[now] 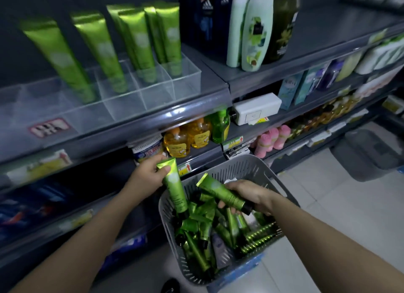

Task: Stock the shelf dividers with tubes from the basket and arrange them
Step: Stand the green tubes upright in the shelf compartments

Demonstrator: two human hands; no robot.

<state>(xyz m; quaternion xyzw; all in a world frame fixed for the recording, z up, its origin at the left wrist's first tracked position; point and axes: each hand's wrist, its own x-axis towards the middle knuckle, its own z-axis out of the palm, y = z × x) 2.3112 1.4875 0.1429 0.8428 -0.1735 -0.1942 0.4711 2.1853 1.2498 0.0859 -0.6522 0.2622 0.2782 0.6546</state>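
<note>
Grey shop shelving (153, 122) stands behind your grey basket (168, 227).
Above it, your left hand (148, 174) grips one green tube (175, 187); your right hand (251, 194) grips a second green tube (220, 192).

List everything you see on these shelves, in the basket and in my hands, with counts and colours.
Shiny green plastic tubes: about six, green, upright in divider.
Clear acrylic divider tray: one, transparent, top shelf.
Pale green shampoo bottles: two, pale green, top shelf right.
Orange pump bottles: two, orange, shelf below.
Pink bottles: three, pink, lower shelf right.
Grey slotted plastic basket: one, grey, below shelves.
Loose green tubes: many, green, heaped in basket.
Left hand: one, grips left-held green tube over basket rim.
Right hand: one, grips right-held green tube above basket.
</note>
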